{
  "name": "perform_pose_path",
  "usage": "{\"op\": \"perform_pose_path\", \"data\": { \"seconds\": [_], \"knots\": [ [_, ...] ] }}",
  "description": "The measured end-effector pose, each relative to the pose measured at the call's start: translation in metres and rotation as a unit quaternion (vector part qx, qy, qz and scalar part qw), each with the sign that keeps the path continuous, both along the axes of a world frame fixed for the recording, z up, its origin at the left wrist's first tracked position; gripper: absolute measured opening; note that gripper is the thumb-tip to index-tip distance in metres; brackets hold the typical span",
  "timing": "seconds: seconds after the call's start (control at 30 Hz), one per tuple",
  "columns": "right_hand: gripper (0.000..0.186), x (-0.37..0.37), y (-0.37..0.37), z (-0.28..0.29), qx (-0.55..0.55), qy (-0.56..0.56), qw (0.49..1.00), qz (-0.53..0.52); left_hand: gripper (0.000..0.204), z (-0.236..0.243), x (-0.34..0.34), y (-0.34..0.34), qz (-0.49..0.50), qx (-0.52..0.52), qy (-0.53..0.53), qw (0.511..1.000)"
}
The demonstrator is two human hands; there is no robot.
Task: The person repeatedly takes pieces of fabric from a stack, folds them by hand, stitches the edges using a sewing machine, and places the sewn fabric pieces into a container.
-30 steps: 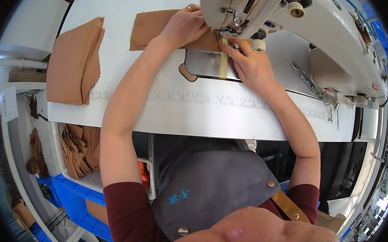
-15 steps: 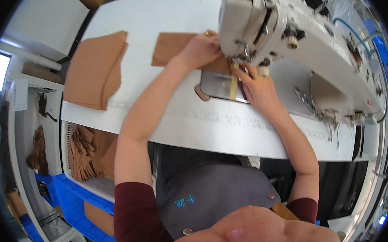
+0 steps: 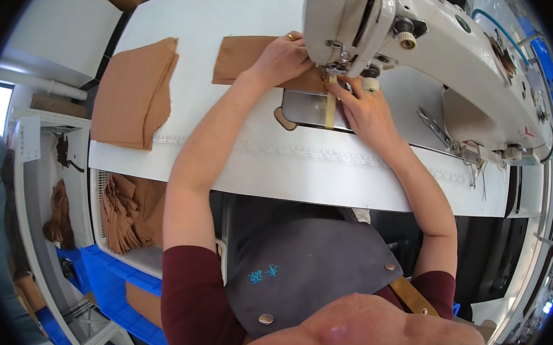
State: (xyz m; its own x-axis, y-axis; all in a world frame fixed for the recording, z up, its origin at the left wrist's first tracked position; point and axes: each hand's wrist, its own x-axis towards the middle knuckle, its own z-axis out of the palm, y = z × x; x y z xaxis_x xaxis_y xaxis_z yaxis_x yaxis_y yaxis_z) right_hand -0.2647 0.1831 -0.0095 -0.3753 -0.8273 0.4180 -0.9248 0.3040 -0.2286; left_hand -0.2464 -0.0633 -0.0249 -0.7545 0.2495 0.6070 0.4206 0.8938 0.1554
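Note:
A brown fabric piece (image 3: 236,57) lies flat on the white table, its right end under the presser foot (image 3: 336,71) of a white sewing machine (image 3: 427,39). My left hand (image 3: 283,61), with a ring on one finger, rests spread on the cloth left of the needle area; the machine head partly covers its fingertips. Close to the presser foot, my right hand (image 3: 367,111) has thumb and forefinger together at the fabric's right end. A yellowish strip (image 3: 330,106) runs over the metal plate (image 3: 307,107) beside that hand.
Stacked brown fabric pieces (image 3: 131,95) lie at the table's left. Below, a white basket (image 3: 148,261) holds more brown cloth, above a blue bin (image 3: 114,292). Thread snips (image 3: 433,127) lie right of my right hand. A ruler strip (image 3: 265,148) runs along the table's front.
The whole view has shifted a little, so the table and machine sit higher in the picture. Both hands stay at the fabric beside the presser foot.

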Motion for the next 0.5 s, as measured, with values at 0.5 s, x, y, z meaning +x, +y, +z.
{"op": "perform_pose_path", "data": {
  "seconds": [0.5],
  "knots": [
    [0.02,-0.015,0.008,-0.008,-0.086,-0.026,0.996,0.006,0.018,-0.003,-0.009,-0.036,0.2,0.005,-0.03,0.979]
  ]
}}
